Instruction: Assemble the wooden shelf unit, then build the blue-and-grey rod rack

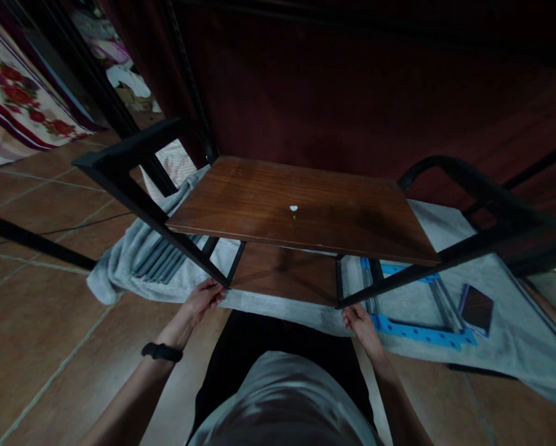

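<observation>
A two-tier shelf with a black frame stands before me on a grey cloth-covered bench. Its upper brown board (305, 204) bears a small white heart-shaped mark, and a lower brown board (284, 272) shows underneath. My left hand (206, 301), below a black wristband (162, 352), is closed at the near left bottom corner of the left side frame (138, 201). At the opposite near corner, my right hand (359, 321) has its fingers curled against the foot of the right side frame (403, 275). The fingertips are partly hidden on both sides.
Several grey tubes (163, 260) lie on the grey cloth (113, 275) to the left. On the right are blue slotted strips with metal bars (421, 331) and a phone (477, 310). Dark bed posts, a maroon curtain (328, 93) and a floral cloth (22, 93) surround the tiled floor (36, 334).
</observation>
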Demonstrator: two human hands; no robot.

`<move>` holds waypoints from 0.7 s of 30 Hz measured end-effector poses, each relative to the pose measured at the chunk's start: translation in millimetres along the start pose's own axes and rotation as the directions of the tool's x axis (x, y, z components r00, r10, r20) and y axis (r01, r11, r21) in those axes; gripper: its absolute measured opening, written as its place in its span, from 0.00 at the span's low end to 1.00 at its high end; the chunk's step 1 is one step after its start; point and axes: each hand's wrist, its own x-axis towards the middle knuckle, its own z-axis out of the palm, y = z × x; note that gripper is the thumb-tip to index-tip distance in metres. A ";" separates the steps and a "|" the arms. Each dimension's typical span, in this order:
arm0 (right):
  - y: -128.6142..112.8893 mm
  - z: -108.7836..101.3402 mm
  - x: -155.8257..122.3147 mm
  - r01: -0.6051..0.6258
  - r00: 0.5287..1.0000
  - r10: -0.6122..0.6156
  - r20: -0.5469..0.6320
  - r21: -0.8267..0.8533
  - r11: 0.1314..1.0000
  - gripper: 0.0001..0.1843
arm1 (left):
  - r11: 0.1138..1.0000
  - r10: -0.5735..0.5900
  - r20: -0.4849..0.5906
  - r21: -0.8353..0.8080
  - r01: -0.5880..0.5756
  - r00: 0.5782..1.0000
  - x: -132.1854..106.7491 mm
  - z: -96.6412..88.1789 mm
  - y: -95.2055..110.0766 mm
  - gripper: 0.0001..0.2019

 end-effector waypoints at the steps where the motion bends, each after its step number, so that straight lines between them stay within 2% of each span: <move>1: 0.6 -0.2 0.5 -0.004 1.000 0.004 0.006 0.003 1.000 0.19 | 0.999 0.017 0.001 0.039 -0.017 1.000 -0.9 1.8 1.1 0.19; 5: 2.0 -0.4 1.4 -0.042 0.999 0.042 0.005 0.000 0.999 0.19 | 0.977 0.088 0.001 0.192 -0.087 0.996 -3.3 7.1 4.9 0.19; 9: 2.8 -1.2 1.3 -0.057 0.998 0.057 0.007 -0.013 0.998 0.17 | 0.945 0.109 0.022 0.308 -0.111 0.994 -2.6 6.5 5.8 0.16; 18: 4.7 -4.2 7.4 -0.072 0.997 0.073 0.015 -0.020 0.997 0.17 | 0.948 0.076 0.015 0.308 -0.077 0.997 4.1 5.8 5.4 0.12; 21: 2.2 -5.4 6.1 -0.073 0.997 0.073 0.015 -0.007 0.997 0.16 | 0.958 0.070 0.048 0.276 -0.081 0.996 2.2 3.5 5.1 0.14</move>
